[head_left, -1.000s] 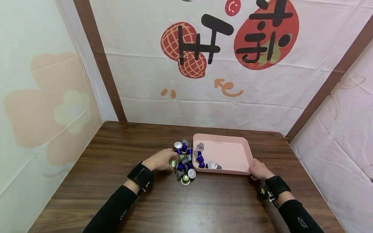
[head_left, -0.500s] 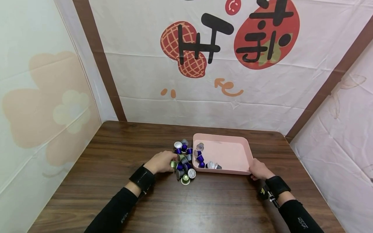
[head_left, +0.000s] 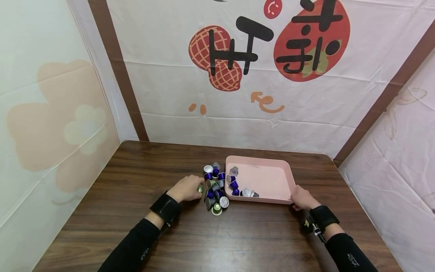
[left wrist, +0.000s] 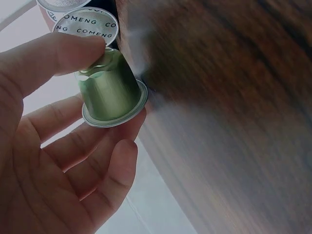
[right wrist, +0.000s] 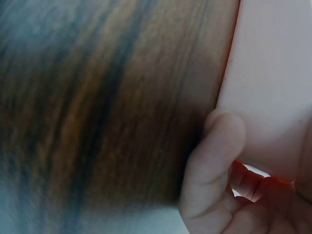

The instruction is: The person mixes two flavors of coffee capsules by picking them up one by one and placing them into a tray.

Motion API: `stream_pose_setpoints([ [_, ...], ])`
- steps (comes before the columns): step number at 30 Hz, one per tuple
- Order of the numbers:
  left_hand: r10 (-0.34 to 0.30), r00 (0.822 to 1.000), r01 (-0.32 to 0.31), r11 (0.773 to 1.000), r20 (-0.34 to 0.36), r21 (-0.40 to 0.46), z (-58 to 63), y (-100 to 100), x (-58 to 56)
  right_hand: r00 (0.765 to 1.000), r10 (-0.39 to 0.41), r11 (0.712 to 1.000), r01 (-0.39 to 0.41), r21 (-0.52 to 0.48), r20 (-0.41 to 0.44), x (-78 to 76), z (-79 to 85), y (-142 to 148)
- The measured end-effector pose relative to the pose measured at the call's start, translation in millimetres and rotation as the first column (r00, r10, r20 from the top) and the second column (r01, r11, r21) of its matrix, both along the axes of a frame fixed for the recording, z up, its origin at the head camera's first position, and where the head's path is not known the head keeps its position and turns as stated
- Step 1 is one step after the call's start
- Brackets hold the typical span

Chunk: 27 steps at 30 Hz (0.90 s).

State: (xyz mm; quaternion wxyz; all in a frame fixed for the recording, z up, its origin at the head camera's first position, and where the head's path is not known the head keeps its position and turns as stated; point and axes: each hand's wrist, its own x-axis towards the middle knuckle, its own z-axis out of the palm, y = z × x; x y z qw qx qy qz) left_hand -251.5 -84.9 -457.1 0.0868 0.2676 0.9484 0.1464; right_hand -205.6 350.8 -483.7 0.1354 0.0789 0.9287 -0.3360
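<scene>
In the head view my left hand [head_left: 186,188] is at the left side of a pile of coffee capsules. The left wrist view shows its thumb and fingers pinching a green coffee capsule [left wrist: 111,90], the thumb at its narrow end and the fingers by its rim. More capsules, blue, green, grey and white, lie close together in the pile [head_left: 218,194] beside the pink tray [head_left: 266,179]. My right hand [head_left: 303,197] grips the near right corner of that tray, its thumb [right wrist: 222,141] against the outer wall.
Several capsules [head_left: 233,184] lie inside the tray along its left wall and near left corner. The brown wooden table [head_left: 163,158] ends in front of a printed cloth backdrop [head_left: 238,130], with cloth sides at left and right.
My left hand has taken the green capsule from the pile's left edge and drawn it slightly left, apart from the others. The right hand and tray stay where they were.
</scene>
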Motion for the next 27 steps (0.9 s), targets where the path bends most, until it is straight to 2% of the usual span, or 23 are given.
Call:
stream_pose_setpoints([
  [4, 0.024, 1.000, -0.024, 1.000, 0.012, 0.007, 2.1, -1, -0.1, 1.000, 0.004, 1.000, -0.004, -0.002, -0.004, 0.7, 0.1, 0],
  [12, 0.047, 0.998, -0.044, 0.996, -0.035, 0.077, 16.2, -2, -2.0, 1.000, 0.010, 1.000, -0.010, 0.005, -0.006, 0.3, 0.3, 0],
  [19, 0.012, 0.993, -0.004, 0.998, -0.119, 0.067, 31.8, 6, -5.2, 1.000, 0.007, 1.000, -0.007, 0.016, 0.008, 0.4, 3.5, -1],
  [27, -0.040, 0.985, 0.048, 0.998, -0.168, 0.045, 43.6, 24, -8.7, 1.000, 0.015, 1.000, -0.015, 0.018, 0.007, 0.4, 3.9, -1],
])
